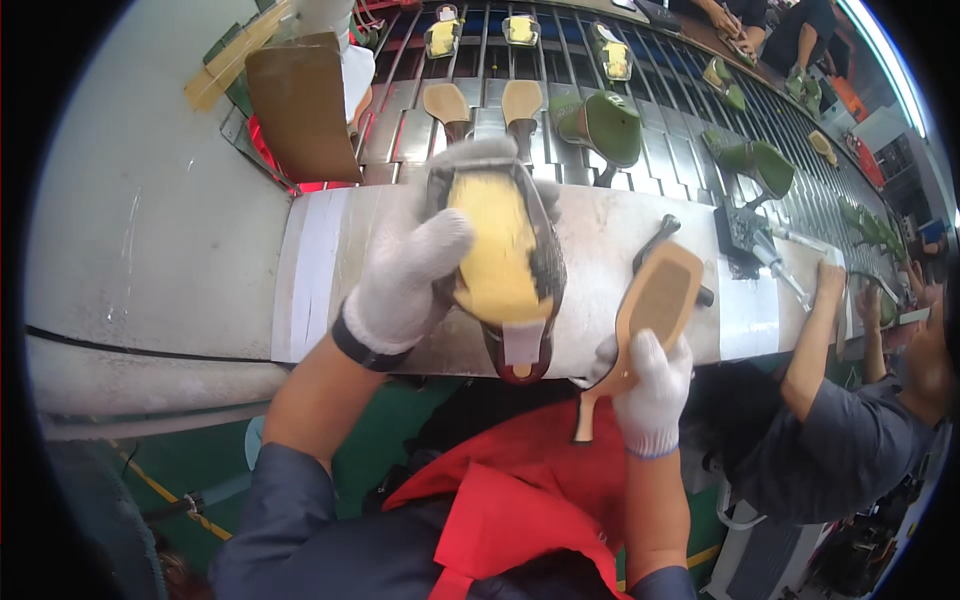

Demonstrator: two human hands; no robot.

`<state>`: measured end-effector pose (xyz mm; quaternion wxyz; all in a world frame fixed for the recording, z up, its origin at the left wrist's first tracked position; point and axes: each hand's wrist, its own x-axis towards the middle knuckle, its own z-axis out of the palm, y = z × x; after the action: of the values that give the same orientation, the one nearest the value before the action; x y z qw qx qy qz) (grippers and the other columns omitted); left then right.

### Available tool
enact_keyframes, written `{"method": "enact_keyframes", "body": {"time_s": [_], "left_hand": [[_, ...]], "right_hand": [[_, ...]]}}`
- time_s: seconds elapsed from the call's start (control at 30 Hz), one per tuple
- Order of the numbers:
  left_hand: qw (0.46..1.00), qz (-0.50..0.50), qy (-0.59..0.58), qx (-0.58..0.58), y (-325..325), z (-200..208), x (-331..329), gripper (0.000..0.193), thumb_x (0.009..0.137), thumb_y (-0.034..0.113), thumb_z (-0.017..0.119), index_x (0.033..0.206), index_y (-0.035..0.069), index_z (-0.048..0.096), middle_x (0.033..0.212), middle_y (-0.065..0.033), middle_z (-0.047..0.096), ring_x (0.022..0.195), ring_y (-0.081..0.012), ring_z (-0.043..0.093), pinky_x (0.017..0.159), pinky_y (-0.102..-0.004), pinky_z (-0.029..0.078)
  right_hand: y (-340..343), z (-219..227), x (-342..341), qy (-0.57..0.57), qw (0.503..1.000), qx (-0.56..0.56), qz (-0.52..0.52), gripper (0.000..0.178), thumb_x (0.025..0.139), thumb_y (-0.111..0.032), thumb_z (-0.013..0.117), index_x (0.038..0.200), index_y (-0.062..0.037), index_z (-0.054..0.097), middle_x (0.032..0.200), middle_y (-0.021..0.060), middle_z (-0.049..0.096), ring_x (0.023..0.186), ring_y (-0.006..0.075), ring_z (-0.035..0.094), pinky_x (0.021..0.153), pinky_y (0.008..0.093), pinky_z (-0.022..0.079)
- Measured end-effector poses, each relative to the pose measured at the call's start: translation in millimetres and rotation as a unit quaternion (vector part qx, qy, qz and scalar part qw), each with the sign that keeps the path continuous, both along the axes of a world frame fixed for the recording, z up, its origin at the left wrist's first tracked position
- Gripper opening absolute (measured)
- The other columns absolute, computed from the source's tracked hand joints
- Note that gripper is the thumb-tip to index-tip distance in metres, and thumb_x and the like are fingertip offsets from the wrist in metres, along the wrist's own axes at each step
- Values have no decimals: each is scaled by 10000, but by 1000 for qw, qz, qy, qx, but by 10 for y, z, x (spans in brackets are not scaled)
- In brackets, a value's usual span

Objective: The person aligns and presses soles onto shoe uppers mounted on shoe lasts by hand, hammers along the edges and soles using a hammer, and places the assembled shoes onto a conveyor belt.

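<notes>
My left hand [400, 275], in a white glove, grips a dark shoe [548, 255] turned bottom up, with its toe away from me. A yellow pad [495, 240] covers most of its underside, and a pale patch sits near the heel end. The shoe is slightly blurred. In my gloved right hand [655, 390] is a tan shoe sole [665, 285] with a slim heel, its broad forepart pointing up and away. My fingers wrap its narrow middle. Shoe and sole are apart, both over the near edge of the pale worktop [590, 215].
A dark-handled hammer [655, 243] lies behind the sole. Across the slatted conveyor [395, 130] stand two tan soles [522, 100], green shoes [605, 128] and several yellow-bottomed shoes [520, 32]. A brown board [300, 110] rises at left. A co-worker [830, 430] is close at right, beside a black fixture [738, 240].
</notes>
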<state>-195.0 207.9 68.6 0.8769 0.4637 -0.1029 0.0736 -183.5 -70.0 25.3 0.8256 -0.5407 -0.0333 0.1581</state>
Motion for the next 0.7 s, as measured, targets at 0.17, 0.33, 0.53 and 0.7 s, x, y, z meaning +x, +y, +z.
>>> {"method": "enact_keyframes", "body": {"time_s": [0.17, 0.33, 0.53, 0.7], "left_hand": [[992, 14, 6, 127, -256, 415, -130, 424, 996, 35, 654, 1413, -7, 589, 1362, -261, 712, 1232, -344, 738, 1092, -503, 593], [984, 12, -54, 167, -371, 340, -296, 377, 1071, 107, 688, 1416, -11, 592, 1391, -248, 705, 1270, -337, 722, 1118, -488, 585], [998, -41, -12, 49, -334, 389, -345, 524, 1052, 313, 751, 1418, -22, 582, 1440, -277, 670, 1327, -352, 687, 1128, -498, 577], [988, -55, -74, 127, -283, 311, -425, 761, 889, 276, 878, 1470, -40, 504, 1461, -302, 640, 1353, -356, 668, 1153, -511, 550]], "right_hand": [[65, 510, -395, -18, 992, 35, 116, 432, 1029, -201, 689, 1279, 147, 637, 1020, 231, 774, 816, 269, 775, 744, 413, 666], [263, 1008, -532, 48, 977, -34, 205, 377, 1054, -119, 624, 1330, 136, 659, 1075, 221, 801, 862, 226, 797, 779, 364, 669], [304, 875, -501, -38, 971, -106, 211, 354, 1066, -205, 606, 1136, 93, 784, 941, 139, 820, 779, 162, 759, 691, 291, 605], [376, 967, -558, -21, 976, -87, 200, 332, 1057, -189, 612, 1112, 76, 804, 914, 121, 817, 735, 145, 737, 652, 293, 593]]}}
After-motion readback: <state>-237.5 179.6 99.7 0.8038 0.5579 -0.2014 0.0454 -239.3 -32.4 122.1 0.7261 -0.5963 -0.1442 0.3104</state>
